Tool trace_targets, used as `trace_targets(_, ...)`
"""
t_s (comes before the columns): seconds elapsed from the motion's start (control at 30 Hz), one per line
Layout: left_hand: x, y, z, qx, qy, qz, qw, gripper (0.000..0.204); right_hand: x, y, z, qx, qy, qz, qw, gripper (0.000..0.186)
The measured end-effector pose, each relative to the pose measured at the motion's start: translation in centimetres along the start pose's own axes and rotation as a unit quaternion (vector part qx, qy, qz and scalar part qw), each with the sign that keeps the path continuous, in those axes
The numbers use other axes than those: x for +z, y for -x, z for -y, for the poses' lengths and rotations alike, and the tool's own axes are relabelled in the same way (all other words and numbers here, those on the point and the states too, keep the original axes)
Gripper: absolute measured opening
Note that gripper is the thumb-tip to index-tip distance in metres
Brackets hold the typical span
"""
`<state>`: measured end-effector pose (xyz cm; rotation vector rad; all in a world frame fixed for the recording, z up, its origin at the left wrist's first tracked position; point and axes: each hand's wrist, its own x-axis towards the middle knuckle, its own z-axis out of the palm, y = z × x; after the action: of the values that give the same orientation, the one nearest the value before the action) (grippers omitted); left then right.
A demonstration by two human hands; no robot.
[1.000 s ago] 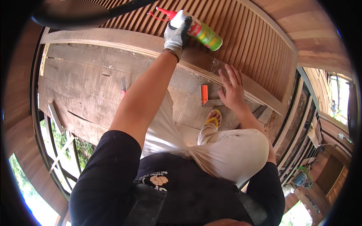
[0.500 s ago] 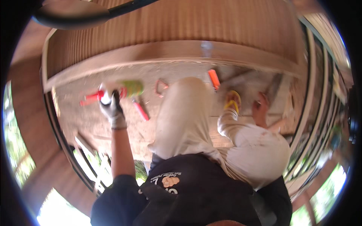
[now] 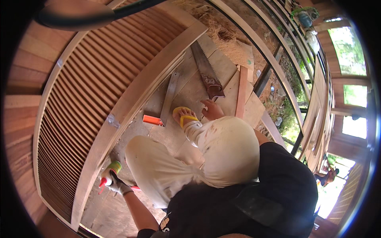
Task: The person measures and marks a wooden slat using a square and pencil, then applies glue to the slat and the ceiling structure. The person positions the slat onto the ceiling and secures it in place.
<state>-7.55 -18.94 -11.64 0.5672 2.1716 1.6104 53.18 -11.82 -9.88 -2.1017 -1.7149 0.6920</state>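
Note:
My left hand, in a grey and white glove, is closed around a squeeze bottle with a white and green body and a red nozzle. The bottle lies tilted beside the lower frame of the slatted wooden panel. My bare right hand is just short of the handle of a handsaw; its fingers are apart, partly bent, and hold nothing. The saw lies on the boards with its blade pointing away. Between my foot and the panel lies a try square with an orange handle.
A narrow reddish wood strip lies right of the saw. Sawdust covers ground beyond the boards. Long rails run along the right. A red tool is partly hidden by my left leg. Another person is far off at right.
My view has swung to the right, bringing the saw and the rails into sight. My left hand still holds the bottle. My right hand now reaches forward near the saw handle.

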Motion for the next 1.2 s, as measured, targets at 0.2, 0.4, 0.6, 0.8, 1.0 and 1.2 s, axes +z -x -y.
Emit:
trace_targets(0.2,-3.0,4.7,5.5,-0.151,0.059,0.048,0.986,0.042,0.1,0.0,-0.6,0.037,0.002,0.025,0.999,0.048)
trace_targets(0.4,0.1,10.8,9.7,-0.320,-0.044,0.200,0.925,0.037,0.9,0.7,-3.2,0.057,0.005,0.018,0.998,0.047)
trace_targets(0.6,4.1,11.9,6.8,-0.333,-0.086,0.286,0.894,0.035,-2.7,-0.6,-4.5,0.085,-0.014,0.029,0.996,0.048)
trace_targets(0.8,0.0,4.6,-3.1,-0.277,-0.214,0.417,0.839,0.032,-11.6,7.8,1.9,0.285,-0.126,0.093,0.946,0.048)
trace_targets(1.0,8.7,12.0,-33.3,-0.294,-0.303,0.451,0.786,0.023,-28.7,21.6,7.7,0.348,0.000,0.352,0.869,0.044)
trace_targets(1.2,24.7,14.7,-51.5,-0.271,-0.226,0.523,0.776,0.023,-38.9,29.1,8.3,0.435,-0.068,0.207,0.873,0.038)
